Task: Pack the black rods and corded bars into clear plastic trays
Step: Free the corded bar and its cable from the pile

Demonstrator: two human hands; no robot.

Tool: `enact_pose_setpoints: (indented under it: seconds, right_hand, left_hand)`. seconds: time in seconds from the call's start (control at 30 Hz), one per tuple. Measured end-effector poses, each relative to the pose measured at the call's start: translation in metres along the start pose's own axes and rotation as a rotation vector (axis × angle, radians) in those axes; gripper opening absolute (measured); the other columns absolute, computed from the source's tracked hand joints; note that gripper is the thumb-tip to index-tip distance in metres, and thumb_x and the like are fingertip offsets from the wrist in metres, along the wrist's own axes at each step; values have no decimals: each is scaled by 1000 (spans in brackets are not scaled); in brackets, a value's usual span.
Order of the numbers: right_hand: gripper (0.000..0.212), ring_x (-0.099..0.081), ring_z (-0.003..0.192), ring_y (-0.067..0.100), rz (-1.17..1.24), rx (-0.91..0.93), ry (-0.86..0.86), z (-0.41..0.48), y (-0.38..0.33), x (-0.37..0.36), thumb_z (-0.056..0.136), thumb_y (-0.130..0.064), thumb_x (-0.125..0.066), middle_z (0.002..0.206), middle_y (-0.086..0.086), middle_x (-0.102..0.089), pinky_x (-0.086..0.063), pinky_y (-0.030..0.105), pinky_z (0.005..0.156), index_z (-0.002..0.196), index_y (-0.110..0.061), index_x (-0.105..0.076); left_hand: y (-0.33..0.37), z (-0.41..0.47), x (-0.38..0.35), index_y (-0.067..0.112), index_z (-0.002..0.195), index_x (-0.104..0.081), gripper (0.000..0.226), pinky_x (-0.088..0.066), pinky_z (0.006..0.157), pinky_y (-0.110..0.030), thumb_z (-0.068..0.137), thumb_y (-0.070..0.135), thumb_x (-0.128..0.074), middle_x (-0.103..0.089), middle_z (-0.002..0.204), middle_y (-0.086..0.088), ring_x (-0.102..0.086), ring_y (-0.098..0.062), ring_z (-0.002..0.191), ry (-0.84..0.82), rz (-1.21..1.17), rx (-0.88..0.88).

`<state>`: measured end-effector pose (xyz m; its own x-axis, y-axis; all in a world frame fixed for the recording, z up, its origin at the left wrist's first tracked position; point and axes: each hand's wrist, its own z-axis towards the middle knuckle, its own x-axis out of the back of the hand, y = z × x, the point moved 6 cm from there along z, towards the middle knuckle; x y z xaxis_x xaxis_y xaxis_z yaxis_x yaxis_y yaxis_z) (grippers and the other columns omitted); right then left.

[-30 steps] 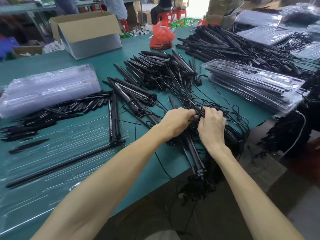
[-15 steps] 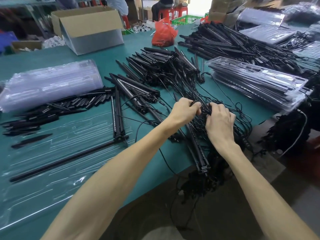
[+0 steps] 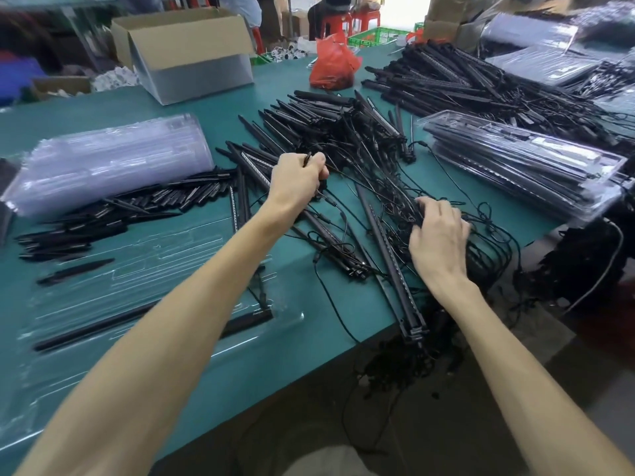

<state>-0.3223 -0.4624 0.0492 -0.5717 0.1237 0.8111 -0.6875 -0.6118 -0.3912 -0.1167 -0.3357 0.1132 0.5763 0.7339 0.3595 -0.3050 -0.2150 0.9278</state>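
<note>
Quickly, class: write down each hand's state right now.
Left hand: closed, pinching a thin black cord.
Right hand: fingers curled into the tangled pile of black cords, gripping it.

Table (image 3: pixel 144 104): teal-green top, long, running away from the viewer.
Cardboard box (image 3: pixel 185 53): flaps open, on the table's far left.
Red plastic bag (image 3: pixel 333 65): bunched, right of the box.
Green crate (image 3: pixel 381 36): beyond the bag.
Red stools (image 3: pixel 347 20): farther back.
</note>
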Motion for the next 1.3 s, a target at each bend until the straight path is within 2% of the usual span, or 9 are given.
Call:
enact_pose_setpoints:
  seconds: [0.2,0.33,0.43,0.53,0.63,0.83,0.93,1.07,1.3]
  right_hand:
    - [59,-47,124,32,10,-91,-94,-3,17,-5,93,-38,-65,132,15,-53,-33,46,108,139,-6,-47]
    - [48,-51,119,33,52,-77,-70,-2,12,-6,99,-38,-57,128,15,-59,-32,49,107,133,-6,-55]
    - [43,-52,115,33,58,-66,-63,-3,12,-7,103,-37,-50,124,15,-60,-31,49,107,129,-5,-58]
    - [40,-53,112,33,38,-46,-58,-3,13,-8,105,-36,-44,121,15,-61,-31,48,107,127,-7,-61]
    - [39,-53,110,32,46,-41,-51,-2,13,-8,106,-34,-41,118,13,-61,-30,47,107,126,-8,-63]
    - [36,-53,105,28,87,-42,-36,-3,13,-7,106,-34,-40,111,7,-61,-30,44,104,117,-12,-67]
    - [35,-53,104,28,81,-42,-36,-3,14,-7,106,-34,-40,109,7,-61,-31,44,102,110,-13,-67]
    - [34,-52,101,27,106,-77,-19,-2,16,-8,106,-30,-39,105,7,-62,-31,44,101,98,-12,-66]
    - [34,-51,106,27,214,-171,-45,-1,22,-12,106,-30,-37,109,9,-63,-29,45,105,95,-9,-62]
  left_hand:
    - [-31,-3,34,17,69,-60,35,-30,43,-20,101,25,-49,-46,51,8,-37,-8,42,115,-134,108]
    - [-49,-8,39,16,61,-61,34,-29,43,-20,94,20,-52,-48,46,8,-38,-7,40,89,5,127]
    - [-54,-9,39,11,64,-66,33,-36,42,-19,92,17,-52,-58,48,7,-45,-13,41,-85,231,147]
    - [-46,-10,31,10,83,-73,22,-57,68,-35,93,18,-55,-75,80,-4,-68,-26,70,-197,592,44]
    - [-24,-14,5,17,114,-69,26,-50,97,-46,95,30,-58,-67,114,-9,-62,-30,107,-182,924,-174]
    - [-5,-26,-77,14,154,-34,59,-41,108,-44,102,36,-52,-50,142,-12,-50,-31,127,-365,919,-430]
    - [0,-30,-102,10,143,-47,44,-44,101,-43,104,31,-50,-56,128,-12,-54,-31,118,-334,871,-477]
    - [4,-32,-100,9,97,-56,18,-53,77,-48,104,18,-42,-61,95,-7,-58,-31,87,-180,762,-460]
    - [-4,-41,-60,14,96,-60,19,-51,73,-38,103,24,-46,-69,92,0,-60,-23,81,-245,607,-432]
